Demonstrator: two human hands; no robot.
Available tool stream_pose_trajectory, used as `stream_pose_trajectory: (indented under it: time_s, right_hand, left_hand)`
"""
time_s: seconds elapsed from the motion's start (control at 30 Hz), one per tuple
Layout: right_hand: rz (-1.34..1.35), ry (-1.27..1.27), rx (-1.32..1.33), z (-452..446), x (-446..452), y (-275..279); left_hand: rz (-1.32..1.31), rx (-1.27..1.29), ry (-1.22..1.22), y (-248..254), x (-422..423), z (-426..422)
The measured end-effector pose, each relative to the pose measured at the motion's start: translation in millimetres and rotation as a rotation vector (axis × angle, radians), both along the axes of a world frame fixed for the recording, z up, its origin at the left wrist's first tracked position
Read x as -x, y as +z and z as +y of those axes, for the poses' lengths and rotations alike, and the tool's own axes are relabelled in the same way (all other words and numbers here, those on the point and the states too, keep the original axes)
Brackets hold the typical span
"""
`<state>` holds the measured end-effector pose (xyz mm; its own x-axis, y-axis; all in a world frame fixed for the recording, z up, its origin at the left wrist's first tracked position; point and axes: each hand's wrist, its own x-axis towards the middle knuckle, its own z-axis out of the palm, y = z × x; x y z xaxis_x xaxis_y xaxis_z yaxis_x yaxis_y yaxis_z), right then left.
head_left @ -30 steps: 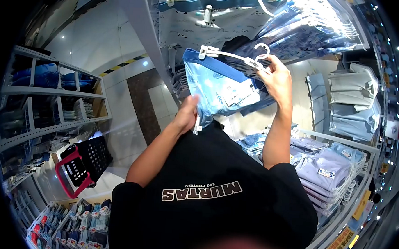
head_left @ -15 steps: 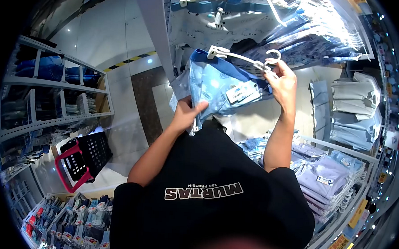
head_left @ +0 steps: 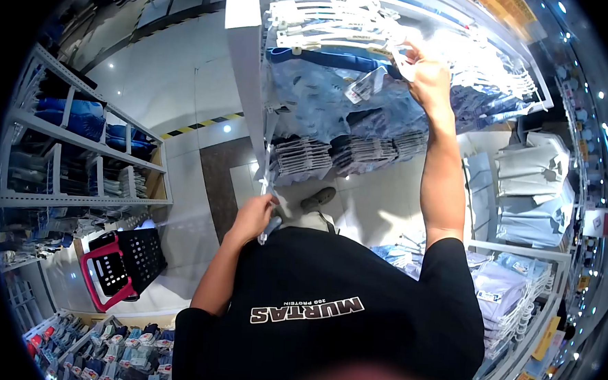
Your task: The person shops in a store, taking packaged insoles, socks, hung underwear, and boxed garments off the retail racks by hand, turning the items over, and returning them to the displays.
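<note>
High on the right, my right hand (head_left: 430, 78) is closed on the end of a white hanger (head_left: 400, 57) at the rack. Beside it hangs a light blue patterned garment (head_left: 323, 88) with a darker blue waistband and a white tag (head_left: 366, 87). More white hangers (head_left: 333, 19) crowd just above the waistband. My left hand (head_left: 253, 217) is lower down, near the rack's post, with its fingers closed around a thin white clip hanger (head_left: 265, 191). What hangs from that hanger is hard to make out.
A white rack post (head_left: 245, 63) rises left of the garments. Folded hangered clothes (head_left: 302, 155) lie below them. A black basket with a red handle (head_left: 132, 263) stands at the left, near shelves (head_left: 97, 198). Lilac garments (head_left: 498, 289) are stacked at the right.
My right hand has moved up to the rack with the hanger, and the blue garment now hangs among the others. My left hand has come off the garment and moved down and left.
</note>
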<state>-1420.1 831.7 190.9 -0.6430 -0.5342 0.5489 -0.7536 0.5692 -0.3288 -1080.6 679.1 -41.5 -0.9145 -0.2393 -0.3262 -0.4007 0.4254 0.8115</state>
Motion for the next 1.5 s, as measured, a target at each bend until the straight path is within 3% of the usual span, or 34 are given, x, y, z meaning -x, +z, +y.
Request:
stream_pose_trajectory:
  time_s: [0.2,0.27,0.37,0.47,0.5,0.53,0.57,0.63,0.7,0.83,0.93,0.97,1.03,1.13,1.17,1.2,1.27,1.33,1.4,1.5]
  right_hand:
    - [-0.097,0.064,-0.009,-26.7,8.9,-15.8]
    - [-0.008,0.111,0.026,-23.8,6.6,-19.7]
    - [0.356,0.181,0.174,-9.2,-8.9,-18.8]
    - [0.227,0.171,0.491,13.6,-39.0,-50.2]
    - [0.034,0.149,0.513,19.6,-59.7,-62.1]
    - [-0.217,0.195,0.528,23.9,-79.5,-76.4]
    - [-0.326,0.325,0.297,32.2,-95.7,-80.8]
    - [-0.552,0.528,0.075,39.3,-120.7,-100.9]
    - [-0.498,0.543,-0.016,44.0,-144.6,-140.3]
    - [-0.424,0.580,-0.315,51.6,-155.2,-154.2]
    - [-0.379,0.529,-0.098,55.7,-151.0,-156.0]
    - [-0.469,0.501,-0.169,62.7,-144.8,-148.9]
    - [-0.630,0.366,-0.067,66.5,-139.9,-134.6]
    - [-0.844,0.181,0.146,79.8,-121.4,-137.4]
    - [-0.887,0.133,0.188,79.0,-119.4,-126.9]
    - [-0.929,0.088,0.231,77.0,-117.1,-116.5]
    - [-0.948,0.085,0.293,77.8,-108.5,-116.6]
    - [-0.932,0.063,0.303,75.5,-100.5,-104.0]
    - [-0.845,0.067,0.273,77.4,-81.9,-102.6]
    - [-0.818,0.099,0.372,69.9,-69.5,-79.1]
  left_hand:
    - [0.092,0.053,-0.079,-6.5,-9.1,0.6]
    - [0.104,0.060,-0.094,-6.2,-7.3,2.1]
    - [0.131,0.047,-0.145,-4.9,-7.0,7.5]
    - [0.188,-0.004,-0.213,17.6,-0.3,12.9]
    - [0.234,-0.015,-0.244,19.0,2.8,14.2]
    - [0.283,-0.023,-0.274,20.4,7.1,14.4]
    - [0.310,-0.068,-0.320,22.9,11.9,14.0]
    - [0.262,-0.211,-0.348,43.2,19.2,14.3]
    - [0.256,-0.299,-0.408,52.5,27.6,12.9]
    - [0.240,-0.667,-0.561,58.8,47.7,10.7]
    - [0.153,-0.931,-0.330,62.1,55.4,-1.6]
    - [0.216,-1.138,-0.266,50.8,59.9,-9.0]
    - [0.392,-1.488,-0.191,39.0,60.3,-17.1]
    - [0.189,-1.469,0.014,-10.6,34.3,-25.5]
    - [0.080,-1.254,0.096,-31.3,32.2,-22.5]
    - [0.193,-0.899,-0.076,-24.9,33.8,-18.6]
    - [0.042,-0.545,0.003,-6.4,36.6,-3.0]
    - [0.202,-0.438,0.198,2.6,37.9,12.2]
    - [0.146,-0.362,0.215,6.9,36.7,14.2]
    - [0.353,-0.454,0.323,0.9,42.2,26.0]
